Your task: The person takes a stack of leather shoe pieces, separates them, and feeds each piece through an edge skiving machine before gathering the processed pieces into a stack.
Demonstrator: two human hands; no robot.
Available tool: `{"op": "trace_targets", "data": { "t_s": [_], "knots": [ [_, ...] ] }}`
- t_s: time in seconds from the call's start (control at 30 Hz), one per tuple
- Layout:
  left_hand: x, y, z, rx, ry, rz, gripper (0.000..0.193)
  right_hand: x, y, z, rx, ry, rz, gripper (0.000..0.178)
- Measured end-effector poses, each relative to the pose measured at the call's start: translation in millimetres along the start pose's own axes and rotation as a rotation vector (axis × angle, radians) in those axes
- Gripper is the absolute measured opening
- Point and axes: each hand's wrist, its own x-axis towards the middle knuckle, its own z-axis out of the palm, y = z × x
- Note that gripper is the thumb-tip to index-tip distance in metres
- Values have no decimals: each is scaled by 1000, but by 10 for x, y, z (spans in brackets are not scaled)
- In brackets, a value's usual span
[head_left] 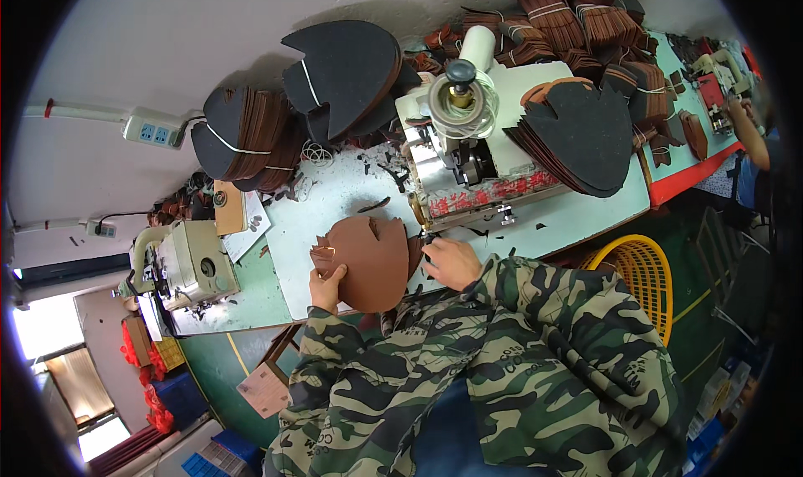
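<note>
My left hand (327, 289) grips the lower left edge of a brown leather piece (372, 268), its thumb on top. The piece is rounded, with a notch at its top and small cut strips at its left edge. My right hand (452, 264) is beside the right edge of the leather, just below the front corner of a white leather-skiving machine (489, 188). Its fingers are curled together near a small dark thing; what they pinch, if anything, is too small to make out. Dark leather scraps (393, 174) lie beyond the piece.
Tied stacks of dark leather pieces (343, 75) stand at the back left; a loose stack (585, 134) rests on the machine's right. A second machine (201, 264) is at left, a yellow basket (642, 264) at lower right. Another person's arm (750, 134) reaches in far right.
</note>
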Motion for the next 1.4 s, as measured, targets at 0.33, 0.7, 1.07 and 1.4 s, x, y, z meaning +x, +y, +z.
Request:
{"op": "trace_targets", "data": {
  "t_s": [0.33, 0.7, 1.07, 1.4],
  "knots": [
    [272, 310, 395, 144, 30, 9, 56, -478, 398, 103, 45, -97, -642, 44],
    [253, 367, 382, 61, -17, -82, 59, -668, 22, -92, 195, -45, -485, 31],
    [4, 677, 445, 1090, 191, 1078, 85, -1389, 231, -2272, -309, 991, -226, 57],
    [169, 1058, 812, 1382, -222, 885, 41, -1218, 696, -2105, -468, 923, 13, 55]
  ]
}}
